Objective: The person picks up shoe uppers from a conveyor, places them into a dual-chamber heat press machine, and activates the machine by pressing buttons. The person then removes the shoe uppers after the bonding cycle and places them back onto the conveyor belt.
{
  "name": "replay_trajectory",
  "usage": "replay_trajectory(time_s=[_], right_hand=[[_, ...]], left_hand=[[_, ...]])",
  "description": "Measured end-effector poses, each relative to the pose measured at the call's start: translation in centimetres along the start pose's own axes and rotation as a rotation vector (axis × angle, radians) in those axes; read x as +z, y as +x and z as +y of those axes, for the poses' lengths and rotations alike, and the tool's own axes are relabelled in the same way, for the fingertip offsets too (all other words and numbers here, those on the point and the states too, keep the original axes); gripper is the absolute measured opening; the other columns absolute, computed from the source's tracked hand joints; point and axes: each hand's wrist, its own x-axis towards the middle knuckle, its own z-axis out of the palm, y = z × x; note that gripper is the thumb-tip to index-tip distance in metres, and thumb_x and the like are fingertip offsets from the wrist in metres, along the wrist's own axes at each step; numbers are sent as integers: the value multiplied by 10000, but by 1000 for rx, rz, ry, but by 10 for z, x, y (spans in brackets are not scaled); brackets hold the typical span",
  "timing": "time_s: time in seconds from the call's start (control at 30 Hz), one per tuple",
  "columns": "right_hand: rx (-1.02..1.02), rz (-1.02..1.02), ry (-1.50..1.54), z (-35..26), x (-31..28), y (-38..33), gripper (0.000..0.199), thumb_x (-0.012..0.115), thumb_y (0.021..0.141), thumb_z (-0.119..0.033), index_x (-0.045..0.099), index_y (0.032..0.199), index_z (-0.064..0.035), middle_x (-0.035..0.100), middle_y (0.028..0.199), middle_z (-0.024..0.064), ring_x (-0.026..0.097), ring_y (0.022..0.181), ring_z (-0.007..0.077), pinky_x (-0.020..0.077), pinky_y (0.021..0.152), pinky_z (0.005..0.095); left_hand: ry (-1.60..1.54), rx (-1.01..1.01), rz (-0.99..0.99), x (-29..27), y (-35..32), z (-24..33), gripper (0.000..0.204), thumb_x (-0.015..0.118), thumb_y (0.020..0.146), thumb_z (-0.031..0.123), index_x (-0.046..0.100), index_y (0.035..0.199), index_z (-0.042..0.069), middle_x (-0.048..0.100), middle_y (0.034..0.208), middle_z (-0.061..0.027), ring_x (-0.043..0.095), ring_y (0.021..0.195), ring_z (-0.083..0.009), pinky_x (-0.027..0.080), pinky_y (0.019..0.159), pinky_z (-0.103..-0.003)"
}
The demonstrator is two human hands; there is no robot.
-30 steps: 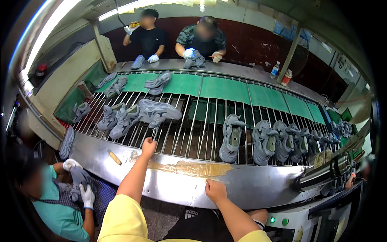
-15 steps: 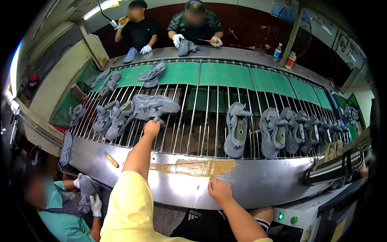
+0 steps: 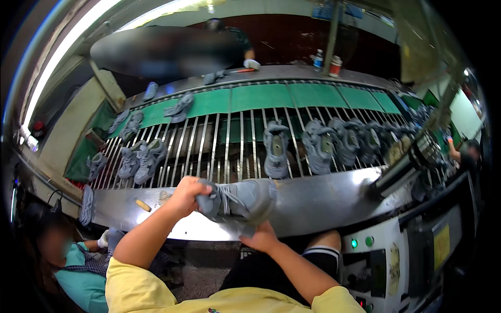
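Gripping a grey shoe in the left hand, with fingers closed firmly round its end opposite the toe. Holding it crosswise in front of the metal ledge, with toe to the right and laces up. Holding the right hand just below the toe half, by the ledge's near edge, with fingertips partly hidden behind the shoe. Cannot tell how far open, or whether touching the sole. See a lone shoe upright at the near edge of the rack, a row of shoes toward its right end and three shoes toward its left. See too a green mat along its far edge and a tan stick on the ledge's left part.
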Motion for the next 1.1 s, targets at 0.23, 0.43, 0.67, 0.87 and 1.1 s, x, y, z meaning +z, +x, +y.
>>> replay_trajectory(time_s=[0.23, 0.43, 0.67, 0.87, 1.1], right_hand=[[-204, 214, 555, -9, -77, -114, 1066, 792, 670, -112, 107, 1485, -61, 341, 1418, 145, 318, 1334, 286, 269, 1077, 407], [-57, 600, 1286, -15, -132, -148, 1226, 488, 399, 73, 68, 1517, -203, 442, 1314, 110, 417, 1250, 280, 319, 1038, 341], [628, 754, 833, 61, -203, -133, 901, 535, 546, 44, 324, 1420, -19, 567, 950, 139, 550, 731, 218, 450, 622, 302], [832, 656, 366, 183, -255, -118, 702, 619, 634, -197, 463, 1269, 60, 604, 1069, 222, 583, 960, 323, 464, 825, 355], [489, 780, -49, 101, -189, -201, 593, 702, 760, -230, 507, 1284, -33, 550, 1264, 185, 515, 1181, 331, 400, 995, 371]], left_hand=[[-274, -32, -578, 87, -61, -17, 287, 614, 683, 127, 626, 797, -137, 666, 822, -233, 656, 694, -288, 536, 690, -373], [-564, -306, -341, 141, 10, -126, 361, 592, 776, 283, 593, 990, -8, 643, 975, -155, 615, 908, -290, 484, 847, -415], [-422, -325, -312, 181, 47, -220, 245, 481, 923, 322, 543, 910, 86, 630, 1041, -133, 580, 1022, -278, 419, 934, -399], [-271, -344, -234, 177, 43, -236, 170, 501, 894, 258, 533, 869, 93, 624, 908, -96, 588, 923, -269, 449, 858, -395], [-155, -249, 12, 123, 16, -255, 122, 481, 883, 175, 526, 854, 65, 609, 785, -104, 604, 733, -222, 502, 684, -339]])
